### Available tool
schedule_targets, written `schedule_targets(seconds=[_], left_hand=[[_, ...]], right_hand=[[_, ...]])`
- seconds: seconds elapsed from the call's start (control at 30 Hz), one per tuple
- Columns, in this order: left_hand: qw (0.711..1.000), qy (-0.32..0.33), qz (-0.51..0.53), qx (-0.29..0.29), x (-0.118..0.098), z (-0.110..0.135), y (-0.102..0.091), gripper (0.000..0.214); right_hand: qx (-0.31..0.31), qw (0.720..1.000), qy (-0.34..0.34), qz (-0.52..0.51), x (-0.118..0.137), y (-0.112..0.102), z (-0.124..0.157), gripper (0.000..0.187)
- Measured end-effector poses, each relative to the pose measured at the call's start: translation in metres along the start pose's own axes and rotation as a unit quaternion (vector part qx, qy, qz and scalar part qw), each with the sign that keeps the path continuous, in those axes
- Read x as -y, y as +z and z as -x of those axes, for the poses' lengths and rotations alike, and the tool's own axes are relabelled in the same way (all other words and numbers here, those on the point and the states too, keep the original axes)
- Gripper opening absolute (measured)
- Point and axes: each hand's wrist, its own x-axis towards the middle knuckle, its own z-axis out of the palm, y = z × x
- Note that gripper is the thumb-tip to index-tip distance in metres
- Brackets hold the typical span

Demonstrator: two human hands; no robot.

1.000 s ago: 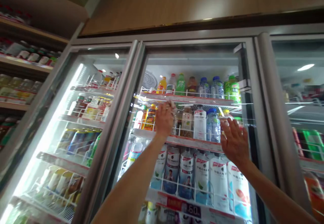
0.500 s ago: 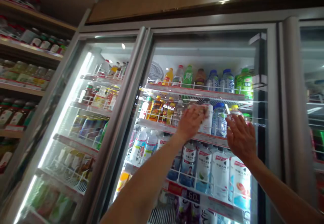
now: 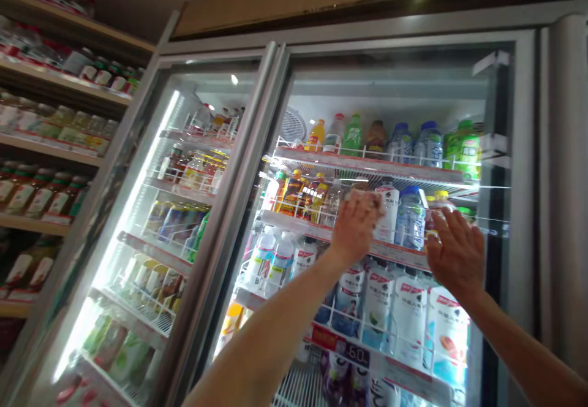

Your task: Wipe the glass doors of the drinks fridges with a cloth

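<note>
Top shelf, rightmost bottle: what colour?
Green. The bottle shows best in the head view.

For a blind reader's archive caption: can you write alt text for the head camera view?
A person's left hand presses a pale cloth against the glass door of a lit drinks fridge, the right hand spread flat on the glass beside it. Bottles fill the wire shelves behind.
</note>
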Motion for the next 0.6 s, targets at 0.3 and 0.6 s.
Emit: schedule_targets(seconds=[0.3, 0.6], left_hand=[[0.977, -0.207, -0.03, -0.051, 0.092, 0.013, -0.024, 0.043], [0.987, 0.136, 0.045, 0.075, -0.043, 0.039, -0.002, 0.042]], right_hand=[[0.001, 1.0, 0.006, -0.002, 0.002, -0.002, 0.009, 0.051], [-0.006, 1.0, -0.008, 0.017, -0.003, -0.006, 0.011, 0.046]])
